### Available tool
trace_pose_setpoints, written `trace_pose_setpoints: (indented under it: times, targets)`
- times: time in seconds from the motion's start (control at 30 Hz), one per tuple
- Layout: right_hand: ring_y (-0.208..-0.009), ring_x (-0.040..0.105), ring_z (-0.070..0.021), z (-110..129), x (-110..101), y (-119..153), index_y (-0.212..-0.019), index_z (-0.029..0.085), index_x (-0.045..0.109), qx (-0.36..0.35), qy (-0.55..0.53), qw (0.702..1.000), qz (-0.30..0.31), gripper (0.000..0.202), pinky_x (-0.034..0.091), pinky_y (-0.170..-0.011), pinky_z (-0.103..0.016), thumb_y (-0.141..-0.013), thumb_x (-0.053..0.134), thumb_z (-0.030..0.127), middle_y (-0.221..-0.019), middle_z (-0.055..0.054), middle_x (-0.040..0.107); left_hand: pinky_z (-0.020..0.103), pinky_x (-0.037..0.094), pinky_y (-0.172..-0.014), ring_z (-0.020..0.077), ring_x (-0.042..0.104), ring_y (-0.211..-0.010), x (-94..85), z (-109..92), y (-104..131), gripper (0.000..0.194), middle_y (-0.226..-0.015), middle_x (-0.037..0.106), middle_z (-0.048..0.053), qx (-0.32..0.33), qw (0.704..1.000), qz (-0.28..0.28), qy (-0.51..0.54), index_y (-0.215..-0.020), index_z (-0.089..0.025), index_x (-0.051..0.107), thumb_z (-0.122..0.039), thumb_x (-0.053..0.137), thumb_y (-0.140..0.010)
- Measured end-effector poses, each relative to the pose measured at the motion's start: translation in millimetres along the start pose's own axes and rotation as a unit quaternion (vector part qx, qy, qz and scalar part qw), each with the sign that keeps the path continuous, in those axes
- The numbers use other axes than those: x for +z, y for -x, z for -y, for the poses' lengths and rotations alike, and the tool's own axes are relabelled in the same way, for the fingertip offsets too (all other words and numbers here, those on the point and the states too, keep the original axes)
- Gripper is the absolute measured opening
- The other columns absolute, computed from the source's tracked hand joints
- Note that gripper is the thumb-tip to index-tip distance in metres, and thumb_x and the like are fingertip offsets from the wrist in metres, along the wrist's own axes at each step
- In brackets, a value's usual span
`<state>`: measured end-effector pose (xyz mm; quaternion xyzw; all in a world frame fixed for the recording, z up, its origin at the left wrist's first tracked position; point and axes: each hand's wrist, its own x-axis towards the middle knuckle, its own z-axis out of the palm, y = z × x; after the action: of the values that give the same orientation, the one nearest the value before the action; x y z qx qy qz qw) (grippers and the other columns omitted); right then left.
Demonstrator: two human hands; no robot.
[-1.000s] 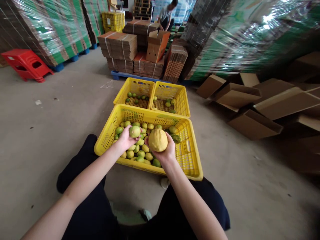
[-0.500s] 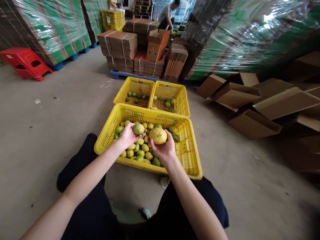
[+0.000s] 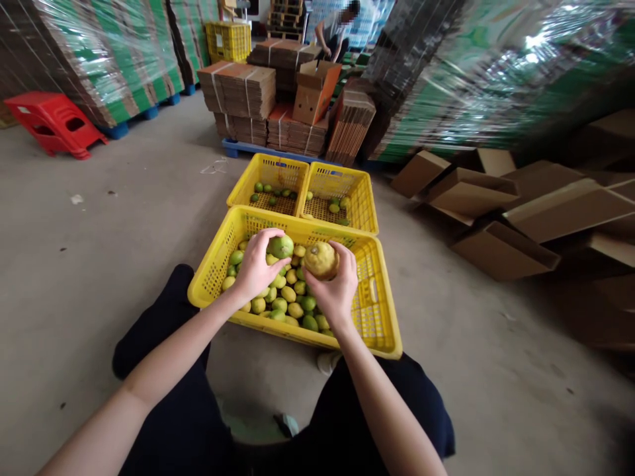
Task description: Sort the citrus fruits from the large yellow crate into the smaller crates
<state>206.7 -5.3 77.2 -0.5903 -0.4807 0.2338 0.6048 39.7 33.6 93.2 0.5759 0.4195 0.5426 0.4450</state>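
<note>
Over the front yellow crate (image 3: 374,317), my left hand (image 3: 256,268) is closed round a green lemon (image 3: 282,247), thumb below and fingers above. Beside it my right hand (image 3: 342,284) grips a bigger, bumpy yellow lemon (image 3: 320,259), with one end facing me. The two fruits are held a little apart. Under my hands, many green and yellow lemons (image 3: 279,305) cover the crate's bottom; my hands hide part of them.
Two more yellow crates, a left one (image 3: 238,192) and a right one (image 3: 370,205), stand behind, each with some fruit. Bundled cardboard (image 3: 238,89) sits on a blue pallet. Open cartons (image 3: 501,248) lie at right, a red stool (image 3: 54,122) at left. Another person (image 3: 332,33) bends over at the back.
Both hands have turned the fruits they hold, so other sides of them show. My left fingers now arch over the green lemon. At the back, the other person has shifted posture.
</note>
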Motion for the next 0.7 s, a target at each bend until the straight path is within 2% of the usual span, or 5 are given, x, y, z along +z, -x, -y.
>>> trace_pose_setpoints:
  times: [0.27, 0.37, 0.43, 0.57, 0.7]
  targets:
    - [-0.125, 0.051, -0.0304, 2, 4, 6, -0.114, 0.029, 0.066, -0.036, 0.013, 0.999, -0.006, 0.058, 0.038, -0.115, -0.053, -0.06, 0.087, 0.023, -0.125, -0.008, 0.055, 0.038, 0.041, -0.111, 0.0302, 0.043, -0.136, 0.6, 5, -1, 0.043, -0.13, 0.057, 0.009, -0.043, 0.997, 0.042, 0.039, -0.103, -0.025, 0.067, -0.012, 0.085, -0.066]
    - [-0.123, 0.054, -0.0291, 6, 2, 4, -0.116, 0.029, 0.069, 0.022, -0.039, 0.999, 0.016, 0.062, 0.046, -0.109, -0.048, -0.058, 0.089, 0.024, -0.126, -0.006, 0.058, 0.029, 0.048, -0.102, 0.0247, 0.054, -0.125, 1.4, 7, -5, 0.05, -0.128, 0.059, 0.005, -0.107, 0.988, 0.005, 0.11, -0.102, -0.024, 0.07, -0.006, 0.088, -0.06]
    - [-0.117, 0.059, -0.0272, 8, 1, 2, -0.115, 0.028, 0.07, 0.089, -0.114, 0.989, 0.039, 0.06, 0.051, -0.104, -0.044, -0.059, 0.09, 0.026, -0.12, -0.004, 0.066, 0.025, 0.052, -0.093, 0.0206, 0.062, -0.112, 1.1, 5, -9, 0.044, -0.121, 0.064, 0.005, -0.174, 0.97, -0.002, 0.169, -0.103, -0.022, 0.07, -0.005, 0.086, -0.065]
    - [-0.097, 0.071, -0.0247, 12, 2, -2, -0.103, 0.021, 0.071, 0.258, -0.292, 0.918, 0.072, 0.037, 0.061, -0.085, -0.036, -0.069, 0.081, 0.033, -0.095, -0.002, 0.075, 0.026, 0.057, -0.081, 0.0176, 0.068, -0.09, -0.9, 0, -16, 0.012, -0.102, 0.071, 0.011, -0.336, 0.893, 0.024, 0.298, -0.098, -0.011, 0.07, -0.012, 0.07, -0.086]
    - [-0.08, 0.075, -0.024, 18, 3, -7, -0.093, 0.017, 0.07, 0.413, -0.378, 0.825, 0.074, 0.016, 0.065, -0.069, -0.036, -0.084, 0.063, 0.028, -0.074, -0.003, 0.074, 0.023, 0.057, -0.067, 0.0148, 0.066, -0.07, -0.6, 0, -19, 0.009, -0.084, 0.071, 0.01, -0.423, 0.838, 0.01, 0.345, -0.093, -0.009, 0.068, -0.017, 0.063, -0.092]
